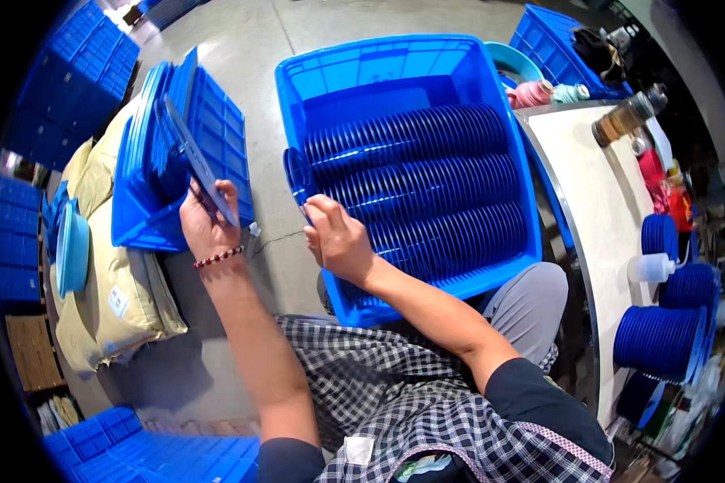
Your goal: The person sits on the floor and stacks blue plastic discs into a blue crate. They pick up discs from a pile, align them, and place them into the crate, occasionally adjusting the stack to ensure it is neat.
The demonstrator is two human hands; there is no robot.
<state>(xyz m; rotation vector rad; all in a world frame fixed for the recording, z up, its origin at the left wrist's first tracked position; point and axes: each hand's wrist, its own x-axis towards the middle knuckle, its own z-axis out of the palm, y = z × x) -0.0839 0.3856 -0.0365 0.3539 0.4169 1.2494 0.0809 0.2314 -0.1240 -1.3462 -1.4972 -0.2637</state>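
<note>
A thin plate (195, 165) is gripped by the left hand (208, 220); a blue disc (297, 171) is pinched by the right hand (338, 240) at the crate (379, 63) where more discs (427, 183) are ranked

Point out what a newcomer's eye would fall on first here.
The big blue tub just right of centre stands out first, with its long rows of dark blue discs standing on edge. Next come the hands: the left hand holds a flat blue plate in front of a blue crate, while the right hand pinches a round blue piece at the tub's left side.
</note>
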